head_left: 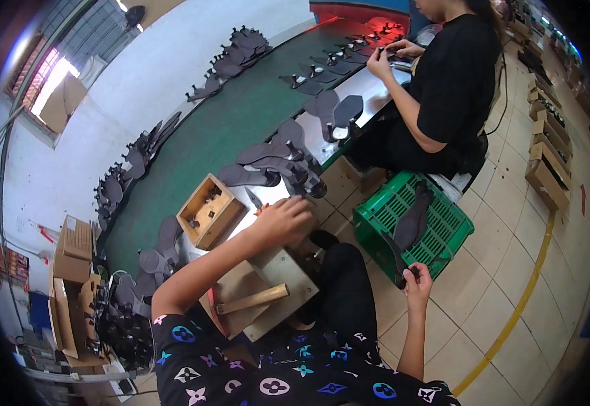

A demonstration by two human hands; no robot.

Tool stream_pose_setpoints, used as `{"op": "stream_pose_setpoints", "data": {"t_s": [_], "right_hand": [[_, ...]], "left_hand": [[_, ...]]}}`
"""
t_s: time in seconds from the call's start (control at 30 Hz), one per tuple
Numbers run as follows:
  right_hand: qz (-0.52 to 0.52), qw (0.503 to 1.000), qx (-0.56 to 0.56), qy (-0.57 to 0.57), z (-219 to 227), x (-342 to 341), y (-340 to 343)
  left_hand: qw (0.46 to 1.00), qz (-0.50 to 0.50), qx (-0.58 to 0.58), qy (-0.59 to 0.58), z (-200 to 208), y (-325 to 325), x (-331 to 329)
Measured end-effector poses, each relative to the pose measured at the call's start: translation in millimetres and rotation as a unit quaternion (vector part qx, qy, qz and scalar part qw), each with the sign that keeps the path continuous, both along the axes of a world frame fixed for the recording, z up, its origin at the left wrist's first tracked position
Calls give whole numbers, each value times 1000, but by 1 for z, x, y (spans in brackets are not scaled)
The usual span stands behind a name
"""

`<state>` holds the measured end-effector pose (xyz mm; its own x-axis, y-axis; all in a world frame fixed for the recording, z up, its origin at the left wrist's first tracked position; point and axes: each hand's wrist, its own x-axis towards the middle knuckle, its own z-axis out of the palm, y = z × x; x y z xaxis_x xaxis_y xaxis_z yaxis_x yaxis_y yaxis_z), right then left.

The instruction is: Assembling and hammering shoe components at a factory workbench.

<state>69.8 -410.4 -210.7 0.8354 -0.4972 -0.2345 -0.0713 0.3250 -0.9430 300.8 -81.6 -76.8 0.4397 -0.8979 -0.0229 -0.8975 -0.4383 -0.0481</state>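
Note:
My left hand (285,222) is above the metal edge of the bench, beside a pile of dark grey shoe soles (261,154) with black heels. Its fingers look stretched out, slightly blurred, with nothing visible in them. An orange-handled pointed tool (254,199) lies partly hidden behind this hand. At the near side of a green plastic crate (458,233), my right hand (417,285) is closed on one end of a dark grey shoe sole (395,260). Another dark sole (413,224) lies on the crate, close to the held one.
A wooden box (208,211) with small dark parts stands on the bench. In front of me, a hammer (254,298) rests on a block (285,281). A co-worker (460,81) sits at the green conveyor belt (173,162), which carries more soles. Cartons (548,162) line the tiled floor.

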Motion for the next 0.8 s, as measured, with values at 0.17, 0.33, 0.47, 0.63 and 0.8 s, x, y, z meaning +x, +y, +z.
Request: {"op": "stream_pose_setpoints", "data": {"t_s": [0.17,0.33,0.47,0.63,0.8], "right_hand": [[24,1000,9,-2,5,19,12],[18,1000,-4,-6,12,17,12],[6,1000,-13,-19,10,13,10],[26,1000,2,-14,14,15,14],[8,1000,-9,-15,8,5,10]], "left_hand": [[983,-25,111,-143,-31,70,3],[986,104,-132,11,-6,59,22],[907,276,-318,15,-7,25,76],[880,403,-244,-57,-25,-17,163],[861,408,-301,34,3,-32,191]]}}
